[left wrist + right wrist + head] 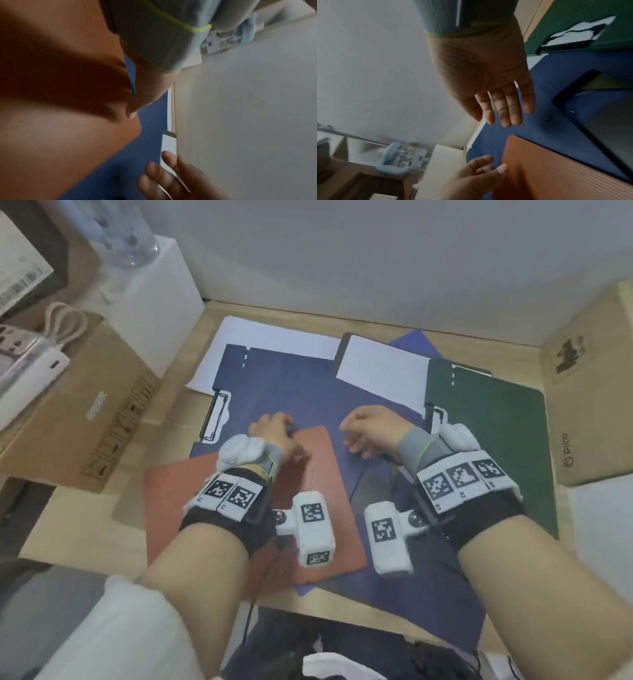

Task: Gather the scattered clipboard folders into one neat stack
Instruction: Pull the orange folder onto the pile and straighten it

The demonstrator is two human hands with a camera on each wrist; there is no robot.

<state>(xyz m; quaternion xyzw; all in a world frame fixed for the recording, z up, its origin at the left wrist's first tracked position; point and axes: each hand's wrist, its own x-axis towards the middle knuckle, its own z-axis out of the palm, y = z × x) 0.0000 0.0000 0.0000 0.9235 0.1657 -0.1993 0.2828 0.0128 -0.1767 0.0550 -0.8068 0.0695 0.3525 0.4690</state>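
An orange folder (pixel 257 508) lies on top of a dark blue clipboard folder (pixel 291 385) in the middle of the wooden table. A green clipboard folder (pixel 486 433) lies to the right, partly under the blue one. My left hand (pixel 274 429) rests at the orange folder's far corner, with the thumb (pixel 502 167) touching its edge and the fingers loose over the blue. My right hand (pixel 370 433) hovers palm down over the blue folder (pixel 556 70), its fingers (pixel 505 108) straight and holding nothing. White sheets (pixel 267 344) stick out beneath the blue folder at the back.
A cardboard box (pixel 85 412) borders the table on the left and another (pixel 589 405) on the right. A white box (pixel 161 292) with a clear bottle stands at the back left against the wall. Another blue folder (pixel 428 583) reaches the table's near edge.
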